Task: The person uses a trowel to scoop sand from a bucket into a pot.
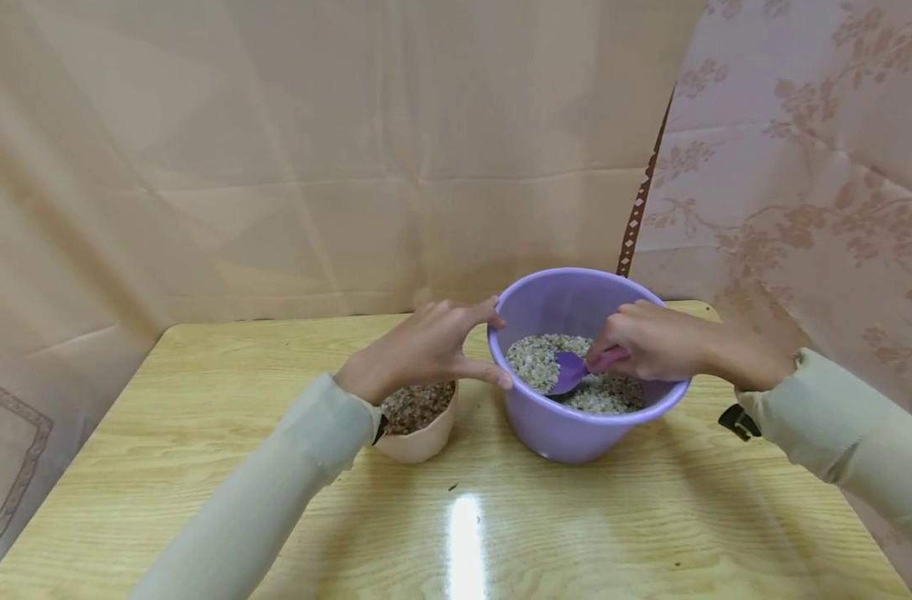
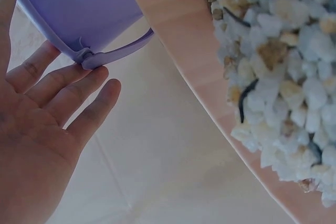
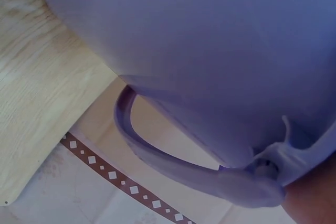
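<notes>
A purple bucket (image 1: 572, 437) holds pale gravel (image 1: 538, 357). Inside it, my right hand (image 1: 651, 340) grips the pinkish handle of a purple scoop (image 1: 567, 372), whose head is down in the gravel. My left hand (image 1: 426, 346) spans the bucket's left rim, thumb and a fingertip apart along it. In the left wrist view, its straight, spread fingers (image 2: 86, 116) touch the bucket near the handle joint. Under the left wrist stands a peach pot (image 1: 426, 442) filled with brownish gravel (image 1: 418, 406). The right wrist view shows the bucket's side and handle (image 3: 173, 163); the right fingers are hidden there.
Both containers stand on a wood-grain table (image 1: 223, 433). A beige curtain (image 1: 313, 167) hangs behind it, and a floral cloth (image 1: 816, 183) hangs at the right. A tiny dark bit (image 1: 453, 487) lies in front of the pot.
</notes>
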`<state>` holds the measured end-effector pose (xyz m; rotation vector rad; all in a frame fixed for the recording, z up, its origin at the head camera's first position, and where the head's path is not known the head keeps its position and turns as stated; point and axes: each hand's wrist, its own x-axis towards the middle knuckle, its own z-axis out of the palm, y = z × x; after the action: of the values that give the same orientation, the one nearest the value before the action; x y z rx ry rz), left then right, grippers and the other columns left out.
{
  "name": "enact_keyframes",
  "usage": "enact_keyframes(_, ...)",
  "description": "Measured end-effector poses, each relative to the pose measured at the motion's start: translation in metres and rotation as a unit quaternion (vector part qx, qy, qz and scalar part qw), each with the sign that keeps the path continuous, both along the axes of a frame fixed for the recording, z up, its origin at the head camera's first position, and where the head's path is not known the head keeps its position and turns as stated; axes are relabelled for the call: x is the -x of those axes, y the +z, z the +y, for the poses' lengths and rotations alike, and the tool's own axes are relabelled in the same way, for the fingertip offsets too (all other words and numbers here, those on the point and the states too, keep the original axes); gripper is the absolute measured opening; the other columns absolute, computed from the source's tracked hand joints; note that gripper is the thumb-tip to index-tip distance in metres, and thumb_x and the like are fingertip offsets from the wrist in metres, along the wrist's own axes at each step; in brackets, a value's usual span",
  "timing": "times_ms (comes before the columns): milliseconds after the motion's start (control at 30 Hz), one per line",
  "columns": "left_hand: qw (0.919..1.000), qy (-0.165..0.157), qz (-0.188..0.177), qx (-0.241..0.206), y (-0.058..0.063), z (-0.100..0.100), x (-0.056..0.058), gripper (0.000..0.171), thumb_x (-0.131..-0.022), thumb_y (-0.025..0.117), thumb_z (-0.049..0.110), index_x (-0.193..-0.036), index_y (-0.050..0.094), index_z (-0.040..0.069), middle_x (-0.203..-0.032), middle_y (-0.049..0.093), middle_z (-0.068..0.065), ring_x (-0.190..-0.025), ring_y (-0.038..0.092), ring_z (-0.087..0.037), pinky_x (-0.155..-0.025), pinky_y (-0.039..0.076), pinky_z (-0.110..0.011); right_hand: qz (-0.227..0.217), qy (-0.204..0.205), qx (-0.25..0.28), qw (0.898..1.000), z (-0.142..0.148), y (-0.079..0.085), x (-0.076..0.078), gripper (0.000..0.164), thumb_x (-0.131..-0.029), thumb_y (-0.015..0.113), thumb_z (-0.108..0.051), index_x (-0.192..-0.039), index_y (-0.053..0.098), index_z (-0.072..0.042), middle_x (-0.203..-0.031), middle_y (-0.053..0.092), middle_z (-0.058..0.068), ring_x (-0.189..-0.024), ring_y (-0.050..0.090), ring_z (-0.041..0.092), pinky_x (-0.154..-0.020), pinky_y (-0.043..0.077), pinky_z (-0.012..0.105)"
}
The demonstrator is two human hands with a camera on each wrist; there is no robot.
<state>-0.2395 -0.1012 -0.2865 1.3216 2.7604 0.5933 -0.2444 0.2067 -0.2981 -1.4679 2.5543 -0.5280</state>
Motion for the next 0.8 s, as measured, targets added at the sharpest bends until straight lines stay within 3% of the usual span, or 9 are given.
enact_keyframes(233,1.0,-0.004,-0.005,-0.007,-0.0005,-0.0004,0.0008,0.079,-0.075,0.079,0.057,-0.132,0.06,0.005,-0.123,0.07,-0.005,-0.087,0.065,-0.01,-0.089,0.049,-0.031,0.018,0.004,0.0,1.0,-0.0002,-0.002,0.0013,0.023,-0.082,0.076,0.001,-0.095,0.08,-0.018,-0.086,0.076,-0.01,-0.065,0.062,-0.002,-0.061,0.051,0.022)
enact_keyframes(800,1.0,-0.003,-0.004,-0.002,0.0012,-0.0005,0.0006,0.078,-0.075,0.078,0.057,-0.131,0.06,0.006,-0.122,0.07,-0.005,-0.085,0.065,-0.01,-0.089,0.049,-0.033,0.004,-0.01,0.022,1.0,-0.0007,-0.0058,0.0016,0.024,-0.082,0.075,0.003,-0.097,0.08,-0.014,-0.092,0.076,-0.008,-0.078,0.07,0.002,-0.069,0.054,0.023)
